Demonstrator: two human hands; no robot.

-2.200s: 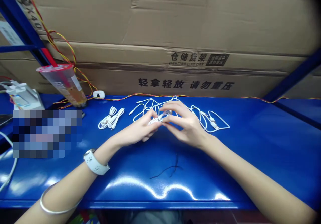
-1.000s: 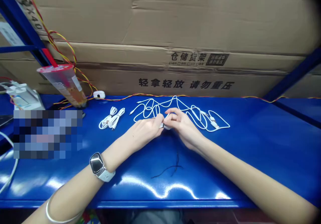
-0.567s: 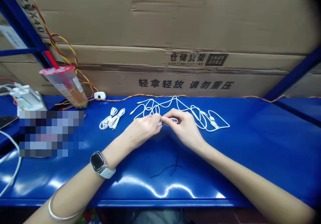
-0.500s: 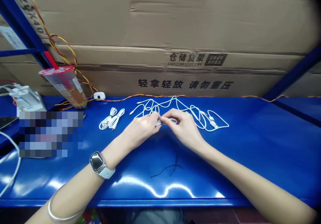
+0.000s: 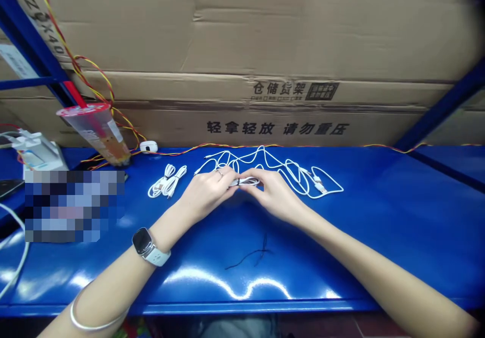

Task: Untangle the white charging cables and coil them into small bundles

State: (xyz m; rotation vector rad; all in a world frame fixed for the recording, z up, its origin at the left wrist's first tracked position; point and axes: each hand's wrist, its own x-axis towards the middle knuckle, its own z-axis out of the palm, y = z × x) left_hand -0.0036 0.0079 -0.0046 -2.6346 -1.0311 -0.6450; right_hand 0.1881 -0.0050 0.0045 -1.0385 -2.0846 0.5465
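Note:
Between my hands is a coiled white cable (image 5: 248, 181) with a dark tie around its middle. My left hand (image 5: 212, 189) pinches the coil's left end, and its fingers hide that part. From the other side, my right hand (image 5: 275, 191) grips the coil between thumb and fingers. Behind the hands, loose white cables (image 5: 291, 169) lie tangled, with a USB plug (image 5: 321, 188) at their right. Left of my hands rests a bundled white cable (image 5: 166, 181). Several thin black ties (image 5: 253, 254) lie in front of me on the blue shelf (image 5: 322, 272).
A plastic cup (image 5: 100, 131) with a red straw stands at the back left, near a white earbud case (image 5: 148, 147). White chargers (image 5: 38, 151) sit at far left, behind a blurred-out object (image 5: 71, 206). Cardboard boxes (image 5: 227, 45) form the back, with red-yellow wire (image 5: 189, 151) along their base.
My fingers have shifted on the coil, so more of it and its dark tie now show between my hands. The loose cables and ties lie as before.

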